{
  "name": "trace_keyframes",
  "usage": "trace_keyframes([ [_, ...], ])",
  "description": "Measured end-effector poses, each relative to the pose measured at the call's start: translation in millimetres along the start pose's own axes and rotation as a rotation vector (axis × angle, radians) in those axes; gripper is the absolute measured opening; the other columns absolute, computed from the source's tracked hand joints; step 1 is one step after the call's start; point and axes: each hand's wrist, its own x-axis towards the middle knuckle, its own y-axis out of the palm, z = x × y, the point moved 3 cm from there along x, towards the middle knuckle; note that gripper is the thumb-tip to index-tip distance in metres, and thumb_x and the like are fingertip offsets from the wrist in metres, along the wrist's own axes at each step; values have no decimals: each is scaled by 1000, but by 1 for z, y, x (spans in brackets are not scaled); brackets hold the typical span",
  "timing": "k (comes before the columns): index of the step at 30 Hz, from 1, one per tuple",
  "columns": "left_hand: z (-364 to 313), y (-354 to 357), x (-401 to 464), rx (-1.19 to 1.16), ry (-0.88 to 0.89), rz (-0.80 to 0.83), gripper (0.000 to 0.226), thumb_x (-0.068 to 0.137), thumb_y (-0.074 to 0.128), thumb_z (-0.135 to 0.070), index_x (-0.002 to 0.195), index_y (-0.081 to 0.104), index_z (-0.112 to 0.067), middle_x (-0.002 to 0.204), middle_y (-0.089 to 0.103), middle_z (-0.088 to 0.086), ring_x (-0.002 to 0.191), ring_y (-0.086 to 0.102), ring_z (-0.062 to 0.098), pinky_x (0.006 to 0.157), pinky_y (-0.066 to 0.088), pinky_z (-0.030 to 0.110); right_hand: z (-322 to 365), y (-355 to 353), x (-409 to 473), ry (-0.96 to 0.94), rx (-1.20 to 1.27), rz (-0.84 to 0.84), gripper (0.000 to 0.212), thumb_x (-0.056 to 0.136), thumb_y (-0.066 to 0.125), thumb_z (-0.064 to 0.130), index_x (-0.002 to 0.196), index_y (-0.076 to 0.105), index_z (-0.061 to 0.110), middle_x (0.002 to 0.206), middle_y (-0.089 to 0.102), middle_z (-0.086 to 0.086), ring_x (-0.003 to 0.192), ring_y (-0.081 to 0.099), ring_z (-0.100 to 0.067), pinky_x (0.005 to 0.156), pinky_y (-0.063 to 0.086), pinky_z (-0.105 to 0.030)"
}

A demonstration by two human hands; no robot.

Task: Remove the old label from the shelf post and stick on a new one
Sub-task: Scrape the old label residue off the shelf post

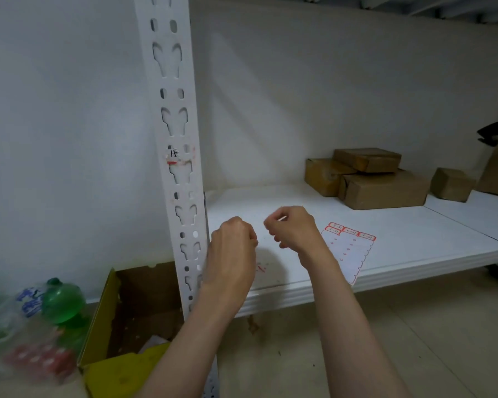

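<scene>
Both hands sit close together above the front-left part of the white shelf board (pixel 400 225), just right of the white slotted shelf post (pixel 174 116). Left hand (pixel 233 248): fingers curled in toward the palm, seen from the back; can't tell if anything's pinched. Right hand (pixel 292 225): fingers curled narrow, thumb & forefinger tips pressed together, maybe on a tiny pale scrap, too small to be sure. Hands near each other, not touching.

Old label (pixel 173 156) is on the post well above the hands: torn remnant w/ black handwriting, a red strip at its lower edge, reddish residue beside it.

Label sheet (pixel 348 254) lies flat on the shelf board just right of the right wrist, red-bordered labels along its far edge, front corner overhanging the shelf edge.

Cardboard boxes (pixel 383 188) stacked at the back of the shelf. Open yellow carton (pixel 121 366) on the floor left of the post, green bottles (pixel 62 300) beside it.
</scene>
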Motion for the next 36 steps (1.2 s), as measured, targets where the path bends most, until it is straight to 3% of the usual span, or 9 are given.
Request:
trace_keyframes([
  [4, 4, 11, 1, -1, -13, 9, 20, 95, 61, -4, 109, 74, -11, 101, 67, 5, 81, 64, 16, 69, 51, 24, -5, 1, -3, 60, 39, 136, 19, 91, 59, 4, 91, 77, 1, 80, 74, -16, 63, 67, -19, 57, 57, -22],
  [8, 2, 12, 2, 3, -27, 9, 19, 97, 56, -10, 96, 75, -10, 92, 60, 4, 76, 62, 21, 66, 54, 32, -8, 2, -2, 50, 109, 177, 14, 88, 67, 3, 86, 77, -5, 81, 74, -22, 63, 70, -21, 65, 62, -27],
  [11, -1, 10, 2, -24, -50, 2, 14, 92, 61, -13, 86, 73, -10, 84, 58, 1, 71, 59, 18, 63, 53, 32, -10, 1, -2, 29, 96, 188, 12, 86, 66, -1, 87, 78, -3, 81, 75, -22, 65, 72, -21, 64, 62, -26],
  [23, -2, 6, 1, -40, -31, 13, 12, 93, 68, -16, 90, 79, -15, 88, 70, 2, 78, 65, 19, 72, 58, 36, -13, -1, -3, 65, 99, 239, 10, 91, 67, -3, 90, 77, -5, 81, 76, -21, 71, 76, -26, 63, 62, -29],
  [26, 0, 4, 2, -50, -47, 7, 8, 90, 71, -15, 88, 79, -15, 85, 70, 1, 74, 66, 16, 70, 58, 31, -13, -3, -5, 61, 131, 269, 8, 90, 69, -3, 89, 77, -6, 80, 76, -21, 70, 75, -26, 63, 61, -28],
  [33, 0, 5, 3, -40, -46, -2, 6, 89, 74, -17, 91, 76, -12, 88, 70, 2, 74, 66, 15, 70, 58, 29, -16, -3, -3, 54, 103, 172, 7, 88, 71, -2, 85, 77, -5, 78, 76, -20, 62, 73, -22, 56, 59, -23],
  [36, 2, 10, 4, -13, -37, 13, 7, 92, 68, -7, 90, 74, -9, 93, 69, 4, 77, 64, 15, 68, 54, 28, -19, -2, 1, 44, 55, 90, 4, 84, 74, -1, 82, 77, -3, 78, 76, -18, 65, 72, -23, 62, 61, -25],
])
